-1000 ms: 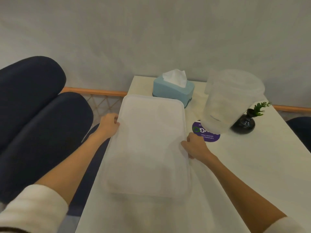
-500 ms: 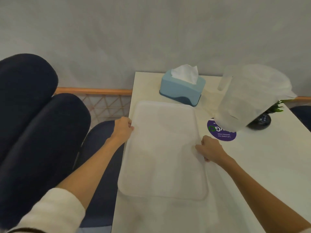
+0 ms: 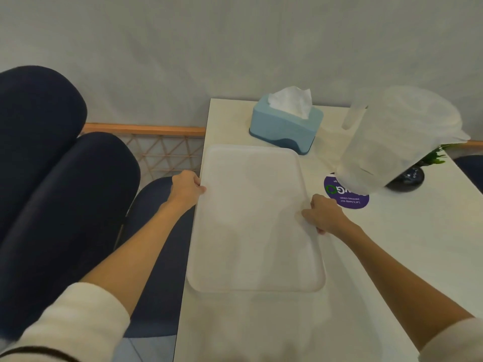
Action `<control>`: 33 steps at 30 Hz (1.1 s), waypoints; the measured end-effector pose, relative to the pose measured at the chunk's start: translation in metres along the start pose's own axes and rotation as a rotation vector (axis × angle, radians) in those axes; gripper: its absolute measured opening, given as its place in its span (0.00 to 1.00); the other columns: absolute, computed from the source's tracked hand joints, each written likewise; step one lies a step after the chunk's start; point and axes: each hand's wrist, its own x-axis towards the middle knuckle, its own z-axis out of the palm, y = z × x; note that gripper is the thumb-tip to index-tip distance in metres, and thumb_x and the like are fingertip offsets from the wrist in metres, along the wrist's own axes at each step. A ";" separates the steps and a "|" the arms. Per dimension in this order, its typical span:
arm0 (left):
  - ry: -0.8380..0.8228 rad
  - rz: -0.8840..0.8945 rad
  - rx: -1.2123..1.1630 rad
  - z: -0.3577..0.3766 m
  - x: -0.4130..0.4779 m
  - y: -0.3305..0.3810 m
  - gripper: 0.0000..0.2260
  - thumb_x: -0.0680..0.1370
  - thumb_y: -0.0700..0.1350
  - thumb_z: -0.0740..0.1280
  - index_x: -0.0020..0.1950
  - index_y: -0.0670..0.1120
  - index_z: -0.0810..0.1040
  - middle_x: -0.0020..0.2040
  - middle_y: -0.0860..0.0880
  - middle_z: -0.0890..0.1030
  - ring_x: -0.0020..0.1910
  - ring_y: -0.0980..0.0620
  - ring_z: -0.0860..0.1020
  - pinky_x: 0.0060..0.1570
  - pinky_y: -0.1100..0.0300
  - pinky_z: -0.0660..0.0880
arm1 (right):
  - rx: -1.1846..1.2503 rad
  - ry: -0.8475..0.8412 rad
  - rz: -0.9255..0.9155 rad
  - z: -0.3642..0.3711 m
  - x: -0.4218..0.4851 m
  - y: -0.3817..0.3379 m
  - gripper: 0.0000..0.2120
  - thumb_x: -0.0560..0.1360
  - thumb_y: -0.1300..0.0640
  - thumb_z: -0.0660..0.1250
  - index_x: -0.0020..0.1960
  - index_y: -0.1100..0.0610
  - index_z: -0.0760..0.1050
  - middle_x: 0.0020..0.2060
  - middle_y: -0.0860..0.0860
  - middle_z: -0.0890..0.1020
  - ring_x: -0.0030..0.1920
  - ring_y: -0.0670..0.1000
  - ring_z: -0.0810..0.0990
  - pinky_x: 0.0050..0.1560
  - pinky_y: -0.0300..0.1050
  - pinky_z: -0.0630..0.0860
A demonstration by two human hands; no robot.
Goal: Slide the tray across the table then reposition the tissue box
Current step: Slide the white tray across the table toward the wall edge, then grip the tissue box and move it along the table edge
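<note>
Hands grip a white tray (image 3: 256, 218) by its two long edges in the head view. Left hand (image 3: 186, 189) sits at the tray's 9 o'clock edge, fingers curled over the rim and shut on it. Right hand (image 3: 324, 216) clamps the 3 o'clock edge the same way, thumb on top. The tray lies flat along the left edge of the white counter (image 3: 407, 257), its left rim slightly past that edge.

At 12 o'clock from the tray, just beside its far rim, stands a blue tissue box (image 3: 286, 126) with a white tissue sticking up. At 2 o'clock stands a clear plastic jug (image 3: 394, 142), near the box but apart from it. A round purple sticker (image 3: 346, 197) lies on the counter, partly behind the jug's base, just beyond the right hand. Behind the jug, a dark vase (image 3: 407, 178) with green sprigs. Dark blue chairs (image 3: 57, 194) fill the 9 o'clock side.
</note>
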 end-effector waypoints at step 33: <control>-0.017 0.183 -0.217 0.014 0.114 0.186 0.21 0.80 0.48 0.59 0.72 0.42 0.65 0.71 0.42 0.70 0.67 0.43 0.70 0.55 0.58 0.66 | 0.615 0.347 0.022 -0.096 0.104 -0.078 0.20 0.80 0.55 0.54 0.69 0.63 0.60 0.64 0.60 0.71 0.50 0.55 0.70 0.37 0.44 0.70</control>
